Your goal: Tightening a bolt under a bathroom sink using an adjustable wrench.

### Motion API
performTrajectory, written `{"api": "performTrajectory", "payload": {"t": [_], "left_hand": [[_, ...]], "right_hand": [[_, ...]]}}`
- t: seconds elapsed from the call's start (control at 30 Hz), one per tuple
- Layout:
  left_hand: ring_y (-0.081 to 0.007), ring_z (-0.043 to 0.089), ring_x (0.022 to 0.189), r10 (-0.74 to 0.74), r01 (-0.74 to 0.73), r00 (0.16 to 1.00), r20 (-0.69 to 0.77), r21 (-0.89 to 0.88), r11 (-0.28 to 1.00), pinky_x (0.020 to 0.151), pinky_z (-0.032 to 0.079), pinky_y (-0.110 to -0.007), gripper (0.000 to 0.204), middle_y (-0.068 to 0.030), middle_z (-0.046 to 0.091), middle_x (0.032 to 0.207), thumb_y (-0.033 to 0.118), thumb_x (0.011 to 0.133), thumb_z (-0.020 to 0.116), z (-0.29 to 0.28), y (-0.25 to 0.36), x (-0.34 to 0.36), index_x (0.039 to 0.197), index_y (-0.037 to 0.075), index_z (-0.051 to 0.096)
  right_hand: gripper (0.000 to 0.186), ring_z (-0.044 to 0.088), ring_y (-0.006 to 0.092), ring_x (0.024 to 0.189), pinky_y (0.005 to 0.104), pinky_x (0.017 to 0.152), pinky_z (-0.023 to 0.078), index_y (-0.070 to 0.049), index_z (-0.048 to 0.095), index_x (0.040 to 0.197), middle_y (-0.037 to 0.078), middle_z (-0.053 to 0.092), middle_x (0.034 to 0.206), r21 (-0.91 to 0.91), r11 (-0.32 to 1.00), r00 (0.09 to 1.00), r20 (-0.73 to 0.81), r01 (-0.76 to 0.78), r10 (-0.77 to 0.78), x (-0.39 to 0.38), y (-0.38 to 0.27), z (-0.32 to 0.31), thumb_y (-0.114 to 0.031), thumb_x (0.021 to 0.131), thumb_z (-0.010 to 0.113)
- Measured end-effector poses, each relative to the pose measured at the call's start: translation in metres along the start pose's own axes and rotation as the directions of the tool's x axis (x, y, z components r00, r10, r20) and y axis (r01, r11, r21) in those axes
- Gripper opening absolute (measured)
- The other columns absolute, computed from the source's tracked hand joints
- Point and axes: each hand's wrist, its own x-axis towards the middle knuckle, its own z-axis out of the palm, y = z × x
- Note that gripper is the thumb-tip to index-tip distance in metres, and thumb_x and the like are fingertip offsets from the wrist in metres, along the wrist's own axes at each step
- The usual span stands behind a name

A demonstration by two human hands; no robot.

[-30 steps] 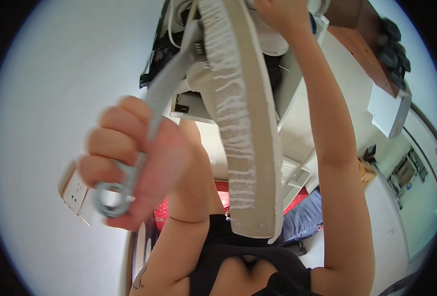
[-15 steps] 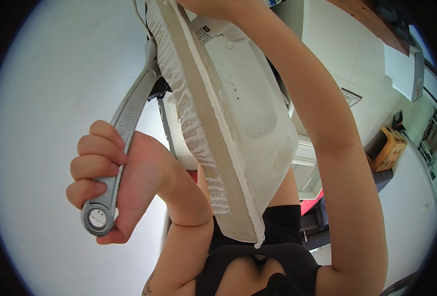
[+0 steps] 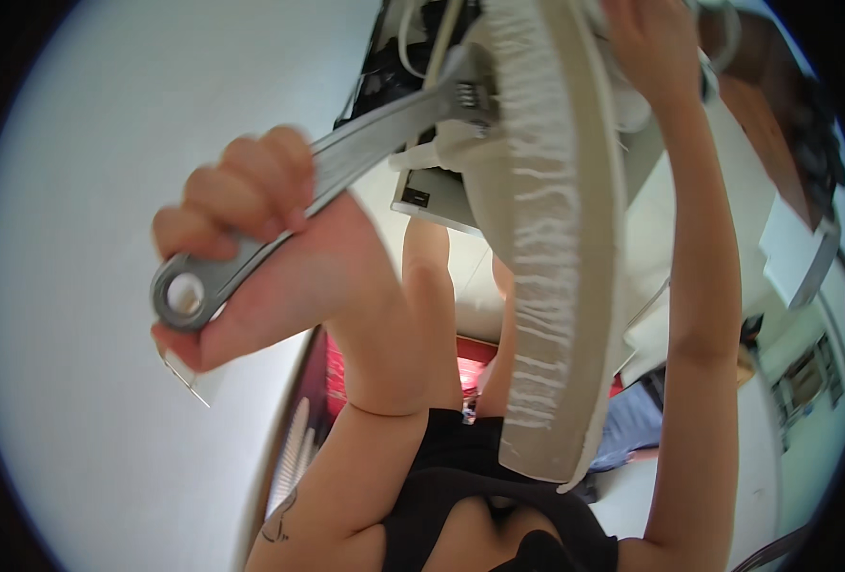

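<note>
Washbasin (image 3: 594, 286): upper end cut off by the top edge; far face turned out of sight. Right hand (image 3: 656, 48): end beyond the top edge, grip not to be told. Wrench (image 3: 375, 138): jaws blurred beside the washbasin, point of contact unclear. Left hand (image 3: 279, 272): fingers (image 3: 222, 195) blurred, covering part of the handle. Blue cloth (image 3: 632, 419): partly hidden behind washbasin and right arm (image 3: 703, 257). Dark objects (image 3: 823, 153), upper right: blurred, kind unclear.
</note>
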Motion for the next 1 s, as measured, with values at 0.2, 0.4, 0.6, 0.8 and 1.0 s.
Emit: {"api": "performTrajectory", "payload": {"t": [0.2,0.4,0.6,0.8,1.0], "left_hand": [[-0.0141,0.025,0.047,-0.023,0.04,0.992,0.123,-0.138,0.99,0.05,0.022,-0.03,0.042,-0.0012,0.028,0.052,0.053,0.074,0.042,-0.046,0.039,-0.055,0.063,0.013,0.031],[-0.0156,0.03,0.051,0.11,-0.062,0.939,0.327,-0.155,0.986,0.05,0.025,-0.032,0.05,-0.0033,0.037,0.059,0.06,0.083,0.041,0.001,0.003,-0.043,0.073,0.011,0.038],[-0.0165,0.032,0.052,0.142,-0.085,0.87,0.471,-0.14,0.986,0.049,0.026,-0.032,0.054,-0.0048,0.04,0.064,0.063,0.087,0.044,0.007,-0.008,-0.057,0.08,0.01,0.039],[-0.0167,0.033,0.053,0.165,-0.118,0.901,0.401,-0.14,0.983,0.048,0.025,-0.033,0.055,-0.0055,0.041,0.065,0.063,0.086,0.045,0.015,-0.008,-0.067,0.081,0.009,0.04],[-0.0149,0.03,0.049,0.085,-0.079,0.846,0.526,-0.033,0.996,0.048,0.024,-0.031,0.053,-0.004,0.038,0.06,0.062,0.087,0.039,0.033,0.04,-0.055,0.076,0.01,0.038]], "right_hand": [[0.038,0.064,0.0234,0.079,0.0278,0.076,0.047,-0.004,0.068,0.099,0.011,0.068,0.09,-0.082,0.994,0.99,0.126,0.068,-0.058,-0.072,0.003,-0.012,-0.026,0.096,0.038],[0.034,0.058,0.0281,0.065,0.0329,0.059,0.044,-0.011,0.068,0.09,0.009,0.062,0.075,-0.035,0.99,0.991,0.009,0.135,-0.135,-0.028,0.032,-0.019,-0.029,0.094,0.039],[0.036,0.057,0.0281,0.063,0.0331,0.059,0.044,-0.01,0.069,0.089,0.009,0.06,0.071,-0.056,0.994,0.995,0.024,0.098,-0.097,-0.036,0.04,-0.018,-0.028,0.094,0.038],[0.036,0.064,0.0228,0.075,0.0278,0.07,0.047,-0.005,0.069,0.093,0.008,0.068,0.086,-0.107,0.994,0.994,0.111,0.014,-0.002,-0.034,0.044,-0.024,-0.026,0.095,0.041],[0.034,0.063,0.024,0.073,0.0276,0.069,0.047,-0.006,0.069,0.093,0.009,0.068,0.087,-0.089,0.996,0.994,0.112,-0.012,0.022,-0.034,0.041,-0.021,-0.025,0.094,0.041]]}}
